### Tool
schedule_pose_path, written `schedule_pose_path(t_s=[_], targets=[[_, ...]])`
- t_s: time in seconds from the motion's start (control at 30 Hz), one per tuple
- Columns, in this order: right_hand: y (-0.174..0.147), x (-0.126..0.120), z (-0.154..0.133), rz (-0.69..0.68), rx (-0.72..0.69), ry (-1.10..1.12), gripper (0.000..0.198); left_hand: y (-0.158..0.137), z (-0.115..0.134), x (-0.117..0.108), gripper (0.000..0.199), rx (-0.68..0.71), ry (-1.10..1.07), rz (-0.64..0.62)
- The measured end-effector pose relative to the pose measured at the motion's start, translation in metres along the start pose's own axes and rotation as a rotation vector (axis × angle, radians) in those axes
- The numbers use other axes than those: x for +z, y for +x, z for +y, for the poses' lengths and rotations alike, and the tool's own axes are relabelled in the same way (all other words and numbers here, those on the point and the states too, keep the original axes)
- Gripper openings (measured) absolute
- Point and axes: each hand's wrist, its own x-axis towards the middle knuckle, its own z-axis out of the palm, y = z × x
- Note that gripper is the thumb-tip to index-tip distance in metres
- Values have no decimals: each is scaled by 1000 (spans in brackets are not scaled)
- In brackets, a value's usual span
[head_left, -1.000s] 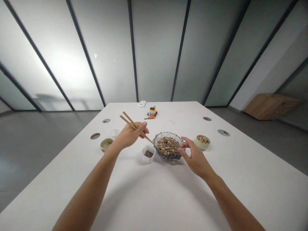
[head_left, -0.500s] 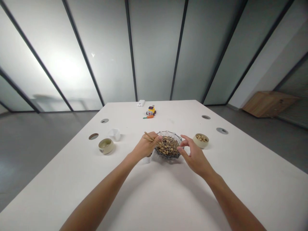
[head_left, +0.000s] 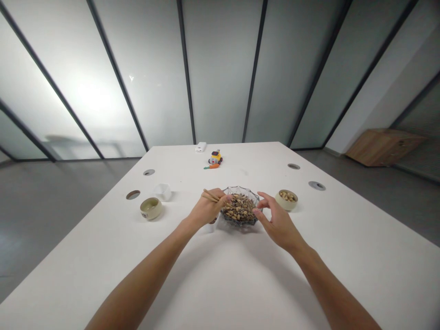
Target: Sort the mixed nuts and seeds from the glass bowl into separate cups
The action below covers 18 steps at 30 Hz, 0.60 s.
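My left hand point(head_left: 208, 208) is closed around a pair of wooden chopsticks point(head_left: 210, 196), whose ends point over the left side of a clear glass bowl. Their tips are hidden behind the fingers. Sunflower seeds in the shell and some larger nuts point(head_left: 239, 207) fill the glass bowl point(head_left: 240, 224). On the other side, my right hand point(head_left: 274, 222) is beside the bowl's rim, thumb and fingers apart, with nothing seen in it. Partly covered by my left wrist is a small white container point(head_left: 210, 228) with something dark at its top.
Right of the glass bowl stands a beige bowl point(head_left: 287, 206) of light-shelled nuts. Another beige bowl point(head_left: 151, 211) and a white cup point(head_left: 162, 192) stand left. Farther back lie a toy vehicle point(head_left: 216, 157), a toy carrot point(head_left: 212, 167) and a white device point(head_left: 201, 147).
The chopsticks have shifted slightly in my left hand, their rear ends now a little farther left. My right hand stays almost still. The whole view has moved very slightly.
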Motion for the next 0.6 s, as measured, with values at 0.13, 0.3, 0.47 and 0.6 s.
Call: schedule_pose_path(t_s=[0.13,0.3,0.47,0.6], targets=[[0,0,0,-1,5,8,56,4,-4,-6,47,-1,-5,37],[0,1,2,-9,11,-3,58,4,8,-44,40,-31,-42,98],[-2,3,4,-9,3,-11,57,-7,27,-92,49,-112,-37,47],[-2,4,7,-20,-1,-18,57,-12,28,-104,55,-151,5,-52]])
